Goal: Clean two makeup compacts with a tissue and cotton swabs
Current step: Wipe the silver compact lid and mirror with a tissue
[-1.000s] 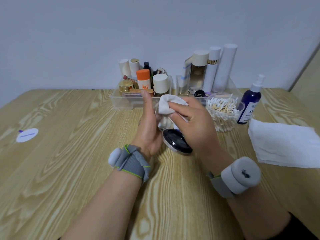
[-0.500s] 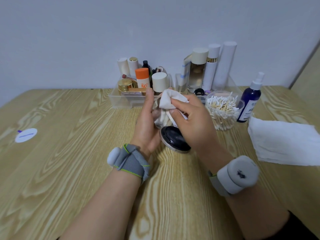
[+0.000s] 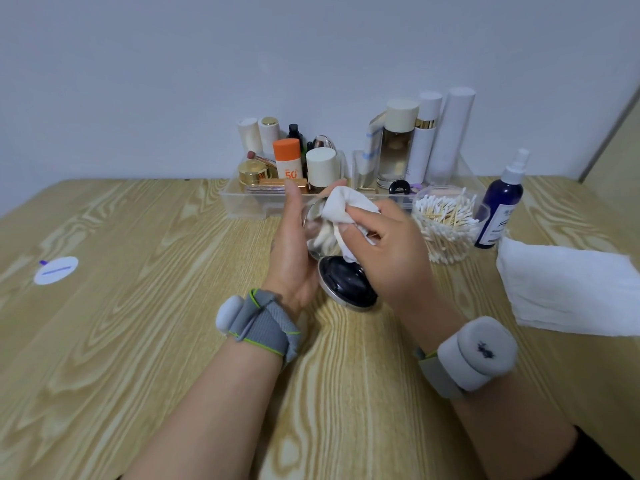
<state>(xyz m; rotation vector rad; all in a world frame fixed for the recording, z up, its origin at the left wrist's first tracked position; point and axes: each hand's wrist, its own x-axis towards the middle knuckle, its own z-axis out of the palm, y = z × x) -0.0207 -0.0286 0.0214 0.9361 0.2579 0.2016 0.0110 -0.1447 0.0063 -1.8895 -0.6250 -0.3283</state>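
Wood surface: I see a pale grained table under both forearms.
Compact: I see an open makeup compact held above the table, its dark base tilted toward me and its mirrored lid raised behind.
Left hand: my left hand cups the compact from the left, fingers straight and together along the lid's edge, thumb side hidden.
Right hand: my right hand pinches a bunched white tissue between thumb and fingers.
Tissue contact: I see the wad pressed against the mirror inside the lid, above the dark base.
Cotton swabs: a clear round tub of swabs stands just right of my right hand.
Spare tissue: a flat folded tissue lies on the table, far right.
Spray: a blue spray bottle stands behind the tub.
Organiser: a clear tray of bottles and jars sits against the wall.
Second compact: I cannot tell which item it is.
Sticker: a round white sticker lies far left.
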